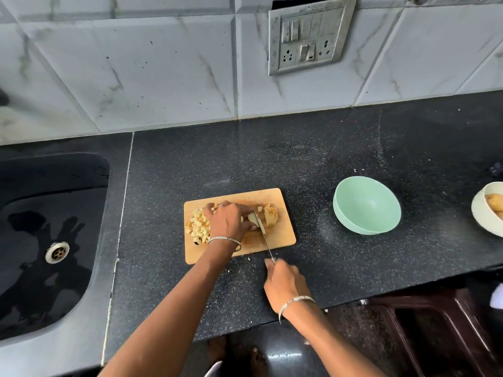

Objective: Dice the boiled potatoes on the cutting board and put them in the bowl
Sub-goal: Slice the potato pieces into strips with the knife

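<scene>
A wooden cutting board [280, 235] lies on the black counter. A heap of diced potato [197, 225] sits at its left end, and sliced potato pieces [269, 215] lie at its right end. My left hand [228, 220] rests over the middle of the board, fingers curled on a potato piece beside the blade. My right hand [284, 281] grips the handle of a knife [262, 232], whose blade lies across the potato. A mint green bowl [366, 206] stands to the right of the board; nothing shows inside it.
A cream bowl [483, 213] holding whole potatoes stands at the right edge. A black sink [49, 235] is set into the counter on the left. A switch and socket plate [310, 36] hangs on the tiled wall. A dark stool [435, 330] stands below the counter's front edge.
</scene>
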The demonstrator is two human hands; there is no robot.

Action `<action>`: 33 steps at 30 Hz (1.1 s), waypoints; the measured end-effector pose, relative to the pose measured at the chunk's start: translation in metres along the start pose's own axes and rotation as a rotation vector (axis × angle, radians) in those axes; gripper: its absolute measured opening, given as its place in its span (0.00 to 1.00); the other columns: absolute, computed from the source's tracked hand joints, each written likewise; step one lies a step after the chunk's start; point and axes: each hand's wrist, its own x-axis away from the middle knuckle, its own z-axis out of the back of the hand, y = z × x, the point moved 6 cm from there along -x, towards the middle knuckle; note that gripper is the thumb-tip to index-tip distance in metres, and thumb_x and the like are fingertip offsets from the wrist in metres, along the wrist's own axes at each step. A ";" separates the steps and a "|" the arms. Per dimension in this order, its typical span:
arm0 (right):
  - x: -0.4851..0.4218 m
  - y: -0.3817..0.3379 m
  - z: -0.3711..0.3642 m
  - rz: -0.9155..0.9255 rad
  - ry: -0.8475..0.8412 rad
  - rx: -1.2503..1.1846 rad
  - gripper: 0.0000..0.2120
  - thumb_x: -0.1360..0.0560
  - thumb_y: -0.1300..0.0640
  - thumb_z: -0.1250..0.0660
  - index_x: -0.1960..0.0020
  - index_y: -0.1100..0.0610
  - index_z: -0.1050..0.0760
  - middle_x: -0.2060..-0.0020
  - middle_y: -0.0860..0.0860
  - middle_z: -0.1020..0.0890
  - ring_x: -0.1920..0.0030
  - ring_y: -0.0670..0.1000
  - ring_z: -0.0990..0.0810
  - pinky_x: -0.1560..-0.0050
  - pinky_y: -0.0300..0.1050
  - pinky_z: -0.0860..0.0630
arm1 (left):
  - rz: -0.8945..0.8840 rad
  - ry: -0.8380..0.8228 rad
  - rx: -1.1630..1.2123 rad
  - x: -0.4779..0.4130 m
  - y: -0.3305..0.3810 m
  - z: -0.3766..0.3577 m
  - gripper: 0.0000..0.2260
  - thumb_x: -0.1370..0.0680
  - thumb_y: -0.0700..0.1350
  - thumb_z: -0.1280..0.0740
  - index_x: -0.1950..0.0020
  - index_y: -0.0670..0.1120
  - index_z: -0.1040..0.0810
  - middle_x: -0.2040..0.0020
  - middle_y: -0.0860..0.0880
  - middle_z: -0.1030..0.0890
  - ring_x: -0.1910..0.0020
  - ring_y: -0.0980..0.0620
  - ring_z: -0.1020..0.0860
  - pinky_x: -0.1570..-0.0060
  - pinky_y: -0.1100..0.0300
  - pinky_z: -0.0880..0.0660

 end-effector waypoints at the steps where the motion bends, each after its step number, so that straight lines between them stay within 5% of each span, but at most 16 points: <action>1: 0.007 0.008 -0.001 0.000 0.000 -0.001 0.19 0.16 0.45 0.50 0.44 0.56 0.26 0.47 0.58 0.19 0.45 0.61 0.20 0.51 0.50 0.27 | -0.001 0.005 0.007 0.000 -0.001 0.000 0.18 0.31 0.57 0.26 0.41 0.62 0.21 0.50 0.59 0.17 0.40 0.53 0.28 0.36 0.46 0.45; 7: 0.011 0.008 0.003 0.068 0.085 -0.014 0.19 0.16 0.46 0.52 0.49 0.56 0.27 0.51 0.58 0.18 0.48 0.62 0.21 0.54 0.52 0.30 | -0.016 0.017 0.030 0.002 -0.003 0.002 0.17 0.31 0.57 0.26 0.42 0.61 0.20 0.50 0.59 0.17 0.42 0.52 0.26 0.36 0.46 0.44; 33: -0.012 -0.028 -0.007 -0.054 0.022 -0.004 0.20 0.16 0.45 0.51 0.44 0.58 0.26 0.46 0.59 0.20 0.46 0.62 0.21 0.51 0.51 0.27 | -0.053 0.088 0.039 -0.001 -0.015 0.003 0.11 0.29 0.54 0.27 0.48 0.58 0.17 0.47 0.58 0.18 0.38 0.53 0.30 0.35 0.47 0.45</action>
